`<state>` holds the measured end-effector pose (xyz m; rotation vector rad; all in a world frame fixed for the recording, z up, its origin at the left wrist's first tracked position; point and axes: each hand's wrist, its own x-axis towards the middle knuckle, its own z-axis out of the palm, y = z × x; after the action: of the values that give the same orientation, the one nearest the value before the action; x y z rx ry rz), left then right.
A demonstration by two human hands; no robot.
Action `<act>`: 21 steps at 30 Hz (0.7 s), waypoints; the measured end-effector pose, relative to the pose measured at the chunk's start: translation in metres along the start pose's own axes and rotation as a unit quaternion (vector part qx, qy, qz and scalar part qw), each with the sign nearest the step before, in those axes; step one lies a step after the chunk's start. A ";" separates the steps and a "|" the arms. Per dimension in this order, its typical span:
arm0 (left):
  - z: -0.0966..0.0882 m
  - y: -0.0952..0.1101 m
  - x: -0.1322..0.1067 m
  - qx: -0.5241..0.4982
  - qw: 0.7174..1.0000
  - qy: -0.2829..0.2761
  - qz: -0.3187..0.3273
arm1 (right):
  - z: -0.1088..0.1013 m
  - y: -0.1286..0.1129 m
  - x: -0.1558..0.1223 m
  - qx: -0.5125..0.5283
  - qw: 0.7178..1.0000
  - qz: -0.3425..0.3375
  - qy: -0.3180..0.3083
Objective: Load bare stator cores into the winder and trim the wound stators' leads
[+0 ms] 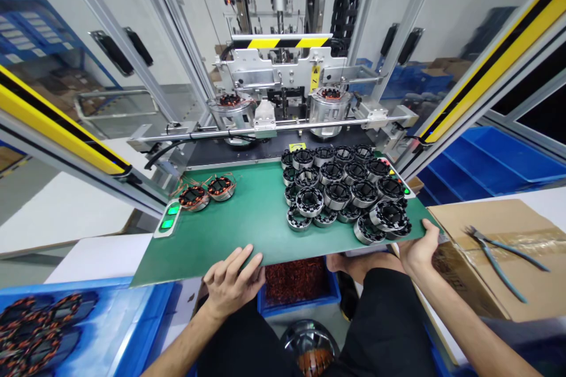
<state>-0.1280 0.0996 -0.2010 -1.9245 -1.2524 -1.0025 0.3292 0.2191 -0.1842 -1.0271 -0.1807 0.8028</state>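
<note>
The fingers of my left hand (234,277) lie loosely spread on the front edge of a green board (247,212), with no part held in them. At the board's right front corner my right hand (420,247) grips the edge, thumb on top and the other fingers mostly hidden below. Closest to this hand is a cluster of bare metal stator cores (338,194) with black insulators, some stacked on others. Two stators wound with copper wire (194,198) sit at the board's left back, loose wire ends sticking out.
Behind the board stands a winding machine (283,70) with two wound stators on its fixtures. Green-lit buttons (170,218) flank the board. A blue tray (132,330) of wound stators is at left, a blue bin (300,285) of copper scraps below, pliers (499,256) on a carton at right.
</note>
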 end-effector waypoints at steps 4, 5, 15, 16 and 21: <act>0.001 -0.001 -0.003 0.001 1.000 -0.003 -0.002 | 0.003 -0.002 -0.002 -0.002 1.000 0.005 0.005; 0.001 0.000 -0.003 0.001 1.000 -0.002 -0.003 | 0.003 -0.003 -0.003 -0.003 1.000 0.006 0.006; -0.001 0.000 0.003 0.003 1.000 -0.003 0.004 | 0.002 -0.003 -0.003 -0.015 1.000 0.015 0.003; -0.001 0.001 0.004 0.003 1.000 -0.001 0.002 | 0.001 -0.003 -0.003 -0.014 1.000 0.016 0.003; -0.002 0.001 0.005 0.005 1.000 0.000 0.006 | -0.001 -0.002 0.000 -0.009 1.000 0.016 0.007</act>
<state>-0.1264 0.1001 -0.1964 -1.9231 -1.2415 -0.9875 0.3306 0.2182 -0.1827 -1.0546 -0.1590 0.8244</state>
